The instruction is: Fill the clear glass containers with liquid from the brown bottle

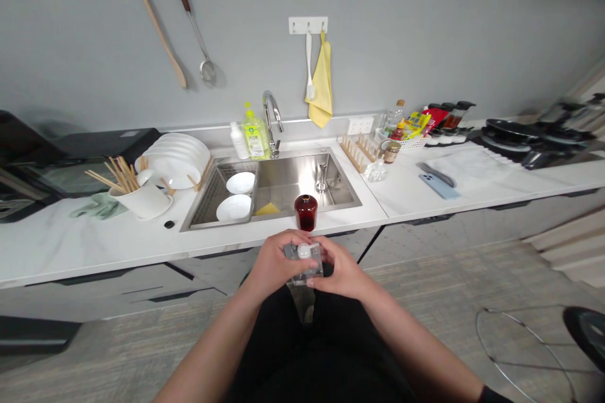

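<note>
Both hands hold a small clear square container with a whitish round knob or cap on top, just in front of the counter edge. My left hand wraps its left side, thumb across the front. From the right, my right hand grips it with fingers curled around the side. What is inside the container I cannot make out. Just beyond my fingers, a dark red glass bottle with an open neck stands upright on the counter's front edge, before the sink.
The steel sink holds two white bowls in a rack at its left, under a tap. Plates and a chopstick holder stand left. A phone, a wooden rack and condiments lie right.
</note>
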